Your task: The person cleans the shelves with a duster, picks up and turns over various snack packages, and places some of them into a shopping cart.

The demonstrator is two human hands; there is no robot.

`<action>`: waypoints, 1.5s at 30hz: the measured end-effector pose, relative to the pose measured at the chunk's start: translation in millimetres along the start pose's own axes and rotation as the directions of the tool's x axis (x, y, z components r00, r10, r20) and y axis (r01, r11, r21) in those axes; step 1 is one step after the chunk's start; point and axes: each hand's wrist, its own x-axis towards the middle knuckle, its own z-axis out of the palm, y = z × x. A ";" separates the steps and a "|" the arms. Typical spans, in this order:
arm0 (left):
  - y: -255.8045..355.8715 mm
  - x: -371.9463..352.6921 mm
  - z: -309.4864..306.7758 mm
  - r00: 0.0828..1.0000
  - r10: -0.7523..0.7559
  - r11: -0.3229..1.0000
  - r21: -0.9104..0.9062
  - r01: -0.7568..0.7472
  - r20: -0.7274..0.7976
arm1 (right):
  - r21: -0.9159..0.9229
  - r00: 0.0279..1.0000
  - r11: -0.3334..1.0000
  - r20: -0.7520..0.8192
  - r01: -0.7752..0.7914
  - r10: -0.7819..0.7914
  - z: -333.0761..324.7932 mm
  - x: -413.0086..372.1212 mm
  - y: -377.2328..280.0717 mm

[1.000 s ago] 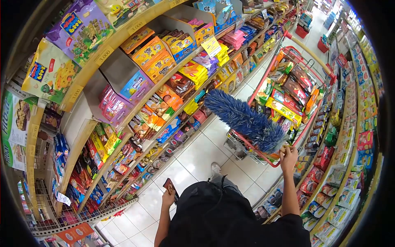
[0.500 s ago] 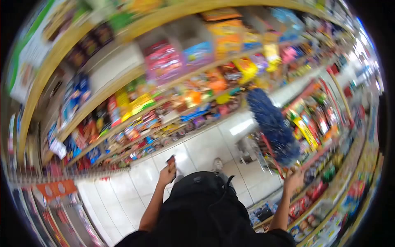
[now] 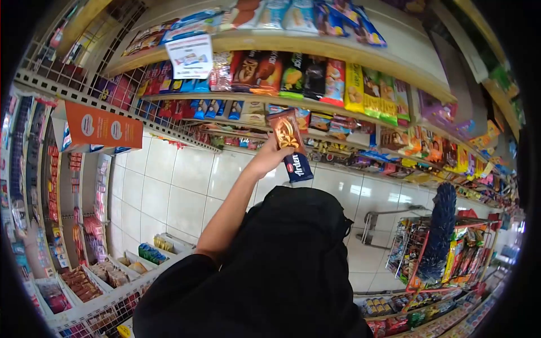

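Observation:
My left hand (image 3: 266,159) is closed round a snack packet (image 3: 298,167), held out in front of the shelves. The packet has a brown part with a gold swirl picture and a dark blue part with "Arden" in white letters. Just beyond it, rows of wrapped snacks (image 3: 259,72) stand upright on the shelf, in black, red, yellow and green packs. My right hand is out of sight.
A red-edged basket trolley (image 3: 479,222) full of packets stands at the right, with a dark blue fluffy duster (image 3: 442,225) lying across it. An orange box (image 3: 104,127) and a wire rack (image 3: 56,79) are on the left. White tiles (image 3: 186,186) cover the floor.
My view has swung left, so the trolley sits further right. My left hand has raised the packet toward the shelf. My right hand, earlier at the duster's handle, has gone out of view.

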 end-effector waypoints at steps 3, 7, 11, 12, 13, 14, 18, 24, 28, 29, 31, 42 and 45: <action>47.0 -15.1 -8.0 0.997 0.020 0.980 -0.194 -0.034 -0.077 | 0.150 0.953 0.960 -0.224 0.238 -0.201 -71.8 7.8 -71.6; 64.0 0.5 -31.3 0.996 0.065 0.980 -0.183 -0.076 -0.063 | 0.294 0.784 0.797 -0.530 0.527 -0.323 -197.2 -89.9 -245.6; 76.1 18.6 -25.2 0.947 0.158 0.939 -0.254 -0.232 -0.280 | 0.387 0.578 0.445 -0.373 0.808 -0.726 -217.7 -141.8 -379.4; 77.2 21.2 -24.6 0.942 0.179 0.924 -0.280 -0.260 -0.285 | 0.444 0.577 0.416 -0.332 0.793 -0.746 -211.1 -150.0 -407.1; 78.5 23.2 -25.7 0.925 0.240 0.929 -0.208 -0.307 -0.293 | 0.501 0.574 0.390 -0.289 0.773 -0.766 -202.9 -155.7 -432.5; 79.2 23.5 -27.0 0.907 0.296 0.928 -0.136 -0.348 -0.299 | 0.513 0.577 0.384 -0.293 0.768 -0.762 -193.6 -153.2 -452.5; 88.8 5.5 -36.4 0.931 0.311 0.932 -0.132 -0.338 -0.191 | 0.624 0.628 0.349 -0.301 0.699 -0.718 -170.2 -152.8 -502.7; 58.1 -12.4 -51.1 0.916 0.266 0.947 -0.099 -0.307 -0.300 | 0.632 0.657 0.358 -0.331 0.688 -0.677 -164.5 -145.0 -528.6; 65.6 -15.5 -64.4 0.895 0.230 0.946 -0.130 -0.298 -0.382 | 0.547 0.641 0.422 -0.305 0.724 -0.705 -176.8 -155.3 -551.7; 75.2 -15.1 -69.9 0.895 0.220 0.940 -0.161 -0.301 -0.389 | 0.604 0.665 0.423 -0.250 0.676 -0.704 -178.6 -158.4 -557.7; 78.9 -5.7 -89.9 0.927 0.206 0.946 -0.179 -0.270 -0.313 | 0.608 0.659 0.414 -0.252 0.678 -0.709 -175.2 -161.4 -567.2; 101.0 29.5 -132.8 0.660 0.693 0.620 0.707 -0.340 -0.290 | 0.360 0.567 0.448 -0.379 0.818 -0.732 -167.8 -126.4 -626.9; 87.1 22.2 -131.4 0.665 0.738 0.392 0.877 -0.278 -0.119 | 0.279 0.523 0.442 -0.430 0.852 -0.736 -164.5 -129.0 -620.6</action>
